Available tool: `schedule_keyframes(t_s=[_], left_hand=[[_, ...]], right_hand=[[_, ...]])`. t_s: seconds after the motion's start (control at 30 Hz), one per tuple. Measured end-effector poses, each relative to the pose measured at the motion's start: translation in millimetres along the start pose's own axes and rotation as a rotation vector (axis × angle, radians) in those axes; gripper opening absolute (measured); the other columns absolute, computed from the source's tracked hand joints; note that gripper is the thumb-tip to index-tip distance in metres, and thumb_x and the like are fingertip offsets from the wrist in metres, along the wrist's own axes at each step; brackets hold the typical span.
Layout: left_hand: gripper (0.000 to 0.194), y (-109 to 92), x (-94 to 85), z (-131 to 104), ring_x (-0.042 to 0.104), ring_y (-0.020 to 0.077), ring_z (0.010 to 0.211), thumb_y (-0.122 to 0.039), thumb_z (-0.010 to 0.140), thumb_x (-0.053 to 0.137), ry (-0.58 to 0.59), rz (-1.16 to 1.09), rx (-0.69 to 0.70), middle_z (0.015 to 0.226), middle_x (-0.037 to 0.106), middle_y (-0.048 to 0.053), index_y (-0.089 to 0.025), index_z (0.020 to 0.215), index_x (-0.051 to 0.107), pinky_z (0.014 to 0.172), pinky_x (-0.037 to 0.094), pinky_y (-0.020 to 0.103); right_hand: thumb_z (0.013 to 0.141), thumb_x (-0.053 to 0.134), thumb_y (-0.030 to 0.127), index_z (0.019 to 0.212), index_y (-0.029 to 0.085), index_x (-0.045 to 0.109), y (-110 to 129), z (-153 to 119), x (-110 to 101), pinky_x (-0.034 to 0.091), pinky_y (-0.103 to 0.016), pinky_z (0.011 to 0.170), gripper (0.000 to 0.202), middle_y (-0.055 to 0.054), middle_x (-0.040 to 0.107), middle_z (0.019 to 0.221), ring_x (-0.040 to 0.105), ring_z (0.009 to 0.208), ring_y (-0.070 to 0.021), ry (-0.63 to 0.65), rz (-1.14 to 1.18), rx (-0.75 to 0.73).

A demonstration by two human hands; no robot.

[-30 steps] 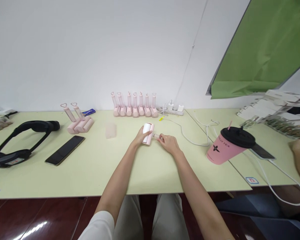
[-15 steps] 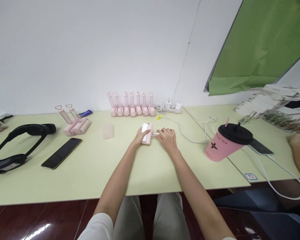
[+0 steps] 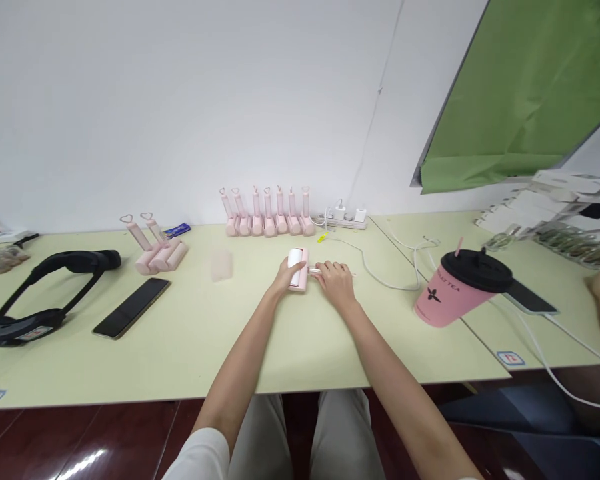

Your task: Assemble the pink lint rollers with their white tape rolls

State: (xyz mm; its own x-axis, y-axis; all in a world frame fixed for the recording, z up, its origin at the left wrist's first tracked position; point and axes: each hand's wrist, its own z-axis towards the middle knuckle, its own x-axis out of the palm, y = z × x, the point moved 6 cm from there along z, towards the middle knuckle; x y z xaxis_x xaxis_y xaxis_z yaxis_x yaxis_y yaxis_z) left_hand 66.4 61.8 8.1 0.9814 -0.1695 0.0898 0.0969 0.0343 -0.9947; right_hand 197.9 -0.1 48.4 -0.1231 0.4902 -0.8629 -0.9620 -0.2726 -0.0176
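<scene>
In front of me, a pink lint roller (image 3: 295, 267) with a white paper roll lies across the tabletop, its roll side facing up. My left hand (image 3: 283, 275) is closed around the roller's head, thumb over the white roll. The clear, thin handle (image 3: 315, 271) sticks out to the right, and my right hand (image 3: 337, 280) has its fingers wrapped round it; the fingers hide much of its length. A pale pink, translucent block-shaped piece (image 3: 221, 265) rests to the left of my hands.
Several pink lint rollers (image 3: 269, 225) stand in a row by the wall, and a smaller group (image 3: 161, 257) sits left. A phone (image 3: 131, 308) and black headset (image 3: 55, 320) lie farther left. On the right are a pink cup (image 3: 447, 293), white cables (image 3: 380, 281) and a power strip (image 3: 347, 223).
The view has shifted a little, so everything appears slightly farther right. Both hands keep the same hold on the lint roller.
</scene>
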Motion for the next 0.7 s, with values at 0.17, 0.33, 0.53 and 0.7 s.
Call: schedule_keyframes(t_s=[0.17,0.33,0.53,0.7], left_hand=[[0.06,4.5,9.1,5.6,0.058,0.021,0.084,-0.059,0.07,0.05,0.019,-0.032,-0.07,0.093,0.061,0.011,-0.011,0.106,0.052,0.076,0.044,0.032],[0.057,-32.9,-43.2,4.3,0.046,0.0228,0.112,-0.055,0.084,0.025,-0.315,0.311,0.109,0.121,0.048,0.014,-0.015,0.12,0.041,0.092,0.036,0.034],[0.064,-57.4,-175.8,-22.2,0.025,0.0353,0.126,-0.028,0.074,0.053,-0.813,1.168,-0.11,0.131,0.032,0.026,-0.006,0.129,0.029,0.095,0.027,0.05],[0.064,-48.7,-210.9,-22.5,0.042,0.0327,0.116,-0.031,0.074,0.055,-0.566,0.973,-0.248,0.121,0.047,0.023,-0.007,0.128,0.03,0.091,0.035,0.044]], right_hand=[[0.086,0.039,0.04,0.097,0.02,0.056,-9.3,0.8,6.0,0.025,-0.031,0.073,0.028,-0.007,0.06,0.089,0.05,0.082,-0.0194,-0.045,0.056,0.009],[0.084,0.043,0.043,0.096,0.02,0.056,-12.4,3.3,11.4,0.027,-0.029,0.069,0.029,-0.003,0.063,0.085,0.053,0.079,-0.0162,-0.088,0.183,0.021],[0.083,0.045,0.044,0.095,0.021,0.057,-12.6,4.0,14.8,0.028,-0.028,0.068,0.029,-0.002,0.064,0.082,0.055,0.078,-0.0157,-0.096,0.261,0.037],[0.083,0.044,0.044,0.092,0.022,0.059,-8.8,5.7,19.1,0.028,-0.028,0.067,0.028,-0.002,0.065,0.081,0.055,0.078,-0.016,-0.079,0.273,-0.01]])
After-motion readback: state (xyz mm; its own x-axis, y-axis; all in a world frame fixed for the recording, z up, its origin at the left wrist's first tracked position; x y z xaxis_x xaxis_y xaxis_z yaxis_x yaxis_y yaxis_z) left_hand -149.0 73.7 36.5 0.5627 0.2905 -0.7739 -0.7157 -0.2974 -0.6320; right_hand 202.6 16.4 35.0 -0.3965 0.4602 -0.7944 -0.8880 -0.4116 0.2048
